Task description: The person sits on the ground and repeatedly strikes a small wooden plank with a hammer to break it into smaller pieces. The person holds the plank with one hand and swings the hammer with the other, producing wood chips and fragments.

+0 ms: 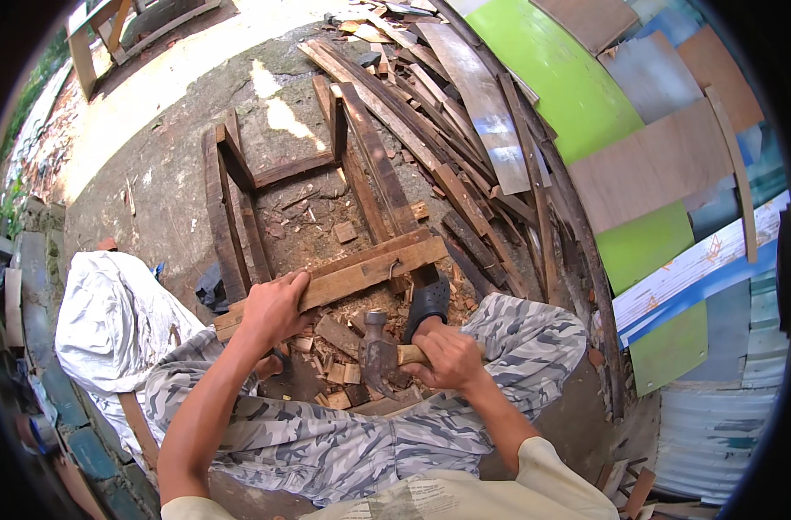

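Observation:
A claw hammer [377,357] with a wooden handle is held in my right hand [449,357], its worn metal head over the wood scraps between my legs. My left hand [276,305] is closed over the left part of a wooden plank [361,276], which lies slanted across the near end of a wooden frame [293,168]. Near the plank's right end, a bent nail [394,267] sticks out of its face. The hammer head is apart from the plank and the nail. The frame's dark brown legs and rails rest on the ground.
Offcuts [339,336] and chips litter the ground by my feet. A dark clog [428,303] is on my right foot, beside the frame. Long scrap boards [465,139] are heaped at the right, against a wall of patched panels [647,165]. White cloth [110,321] lies at my left.

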Demonstrator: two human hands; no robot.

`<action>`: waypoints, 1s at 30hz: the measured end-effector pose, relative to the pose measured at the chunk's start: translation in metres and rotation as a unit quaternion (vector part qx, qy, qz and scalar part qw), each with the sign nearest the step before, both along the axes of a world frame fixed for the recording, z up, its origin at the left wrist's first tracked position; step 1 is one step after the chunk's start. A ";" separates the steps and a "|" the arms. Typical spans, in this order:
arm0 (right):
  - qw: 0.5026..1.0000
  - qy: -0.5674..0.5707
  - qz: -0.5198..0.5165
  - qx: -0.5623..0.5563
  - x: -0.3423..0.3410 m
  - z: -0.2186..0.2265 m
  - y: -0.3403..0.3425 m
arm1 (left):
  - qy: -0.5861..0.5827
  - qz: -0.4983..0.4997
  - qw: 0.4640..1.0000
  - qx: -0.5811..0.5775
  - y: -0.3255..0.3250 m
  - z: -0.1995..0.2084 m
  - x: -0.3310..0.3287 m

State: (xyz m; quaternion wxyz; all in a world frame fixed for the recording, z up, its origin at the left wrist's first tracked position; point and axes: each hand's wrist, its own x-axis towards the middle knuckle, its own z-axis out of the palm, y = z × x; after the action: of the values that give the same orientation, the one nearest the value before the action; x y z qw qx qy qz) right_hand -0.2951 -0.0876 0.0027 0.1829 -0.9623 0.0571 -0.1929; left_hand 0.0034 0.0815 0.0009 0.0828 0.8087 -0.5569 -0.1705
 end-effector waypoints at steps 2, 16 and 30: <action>0.989 0.062 -0.126 0.038 0.012 -0.006 -0.011 | -0.004 -0.001 1.000 -0.011 0.001 -0.001 -0.001; 0.997 0.035 -0.057 0.047 0.005 -0.003 0.005 | -0.011 0.010 1.000 -0.014 0.000 -0.004 0.001; 0.977 -0.009 -0.202 0.063 -0.014 -0.016 -0.026 | -0.094 -0.017 0.992 -0.086 0.011 -0.021 -0.016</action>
State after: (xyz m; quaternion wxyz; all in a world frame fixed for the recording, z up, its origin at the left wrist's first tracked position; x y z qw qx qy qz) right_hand -0.3087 -0.1139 -0.0133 0.2008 -0.9158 0.2607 -0.2302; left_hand -0.0123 0.0929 -0.0200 0.0964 0.8016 -0.5883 -0.0465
